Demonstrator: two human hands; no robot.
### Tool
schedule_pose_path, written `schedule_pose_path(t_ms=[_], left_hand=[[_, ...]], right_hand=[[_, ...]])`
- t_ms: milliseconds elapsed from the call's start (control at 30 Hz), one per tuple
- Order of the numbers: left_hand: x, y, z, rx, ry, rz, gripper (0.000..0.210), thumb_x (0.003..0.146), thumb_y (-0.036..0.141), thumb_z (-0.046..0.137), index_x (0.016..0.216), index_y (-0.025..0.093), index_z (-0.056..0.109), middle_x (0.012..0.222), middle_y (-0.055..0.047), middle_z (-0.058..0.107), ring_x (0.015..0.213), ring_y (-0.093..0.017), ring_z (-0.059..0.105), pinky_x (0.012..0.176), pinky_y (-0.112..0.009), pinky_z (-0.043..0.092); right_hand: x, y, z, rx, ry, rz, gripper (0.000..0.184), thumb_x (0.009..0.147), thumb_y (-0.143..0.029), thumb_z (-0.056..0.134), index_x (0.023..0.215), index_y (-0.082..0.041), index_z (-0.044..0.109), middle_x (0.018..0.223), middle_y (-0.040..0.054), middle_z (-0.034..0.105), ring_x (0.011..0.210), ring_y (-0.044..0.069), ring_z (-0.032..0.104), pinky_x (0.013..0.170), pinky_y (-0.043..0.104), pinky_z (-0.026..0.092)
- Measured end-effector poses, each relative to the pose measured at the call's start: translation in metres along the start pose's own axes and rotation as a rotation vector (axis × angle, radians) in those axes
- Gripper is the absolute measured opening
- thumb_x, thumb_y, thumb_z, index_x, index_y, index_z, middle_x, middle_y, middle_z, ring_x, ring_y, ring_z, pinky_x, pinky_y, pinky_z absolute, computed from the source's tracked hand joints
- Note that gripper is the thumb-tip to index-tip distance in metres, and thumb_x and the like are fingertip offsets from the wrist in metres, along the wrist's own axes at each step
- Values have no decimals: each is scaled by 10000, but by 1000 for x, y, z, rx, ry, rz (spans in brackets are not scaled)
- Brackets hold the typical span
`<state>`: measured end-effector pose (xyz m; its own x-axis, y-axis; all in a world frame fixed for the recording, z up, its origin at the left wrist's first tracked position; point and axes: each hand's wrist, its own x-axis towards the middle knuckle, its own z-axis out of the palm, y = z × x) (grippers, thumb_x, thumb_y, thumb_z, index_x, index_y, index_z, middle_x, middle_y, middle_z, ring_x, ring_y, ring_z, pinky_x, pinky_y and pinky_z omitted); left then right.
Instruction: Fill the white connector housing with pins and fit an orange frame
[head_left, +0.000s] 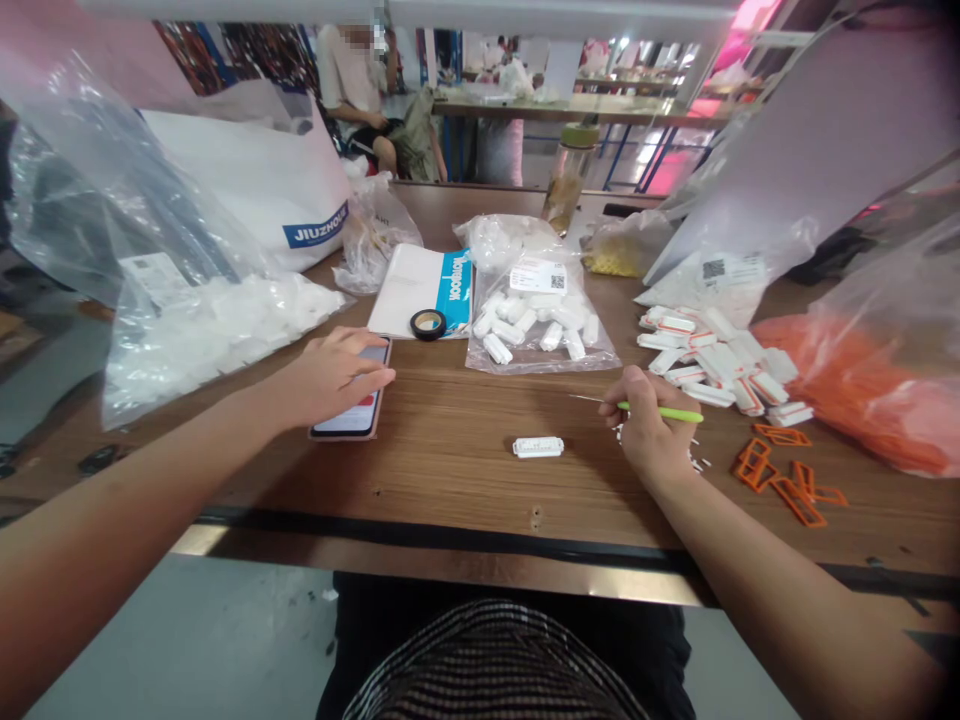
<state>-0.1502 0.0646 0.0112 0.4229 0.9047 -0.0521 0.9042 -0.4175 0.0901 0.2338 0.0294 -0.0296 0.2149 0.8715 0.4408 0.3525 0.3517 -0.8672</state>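
My left hand (330,375) lies over a phone (346,422) on the wooden table, fingers stretched out and partly covering its lit screen. In my right hand (646,430) is a thin pick with a green handle (681,413), its fine metal tip pointing left. Between the hands, nearer the right one, a single white plastic connector housing (538,447) rests flat on the table. Tiny white pieces (699,463) are scattered beside my right hand, which hides some of them. Orange rectangular frames (800,500) lie further right.
White housings with orange edges (705,350) are piled at right, near a bag of orange parts (855,390). Behind stand a bag of white housings (544,320), a notebook (420,285) with black tape (428,324), and a bottle (568,180). A large clear bag (217,330) fills the left.
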Motion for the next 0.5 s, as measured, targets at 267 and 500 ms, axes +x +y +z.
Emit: schedule_pose_path(t_ms=[267,500], left_hand=[[-16,-34,-2,13,38,-18,464,959,411,368,911,199,778,1345,-100,578,1278,-295,418,1108,-454,293],[70,-44,-9,-70,114,-422,575,883,542,456,1243,114,589,1213,-153,658,1044,-313,617,884,-418,469]], right_hand=[[-1,-3,1,7,-17,0,476,940,-435,501,547,-186,600,507,4,580,411,97,492,428,246,388],[-1,-2,0,-12,-11,-26,480,945,-411,495,528,-188,580,484,-6,563,407,92,489,447,247,385]])
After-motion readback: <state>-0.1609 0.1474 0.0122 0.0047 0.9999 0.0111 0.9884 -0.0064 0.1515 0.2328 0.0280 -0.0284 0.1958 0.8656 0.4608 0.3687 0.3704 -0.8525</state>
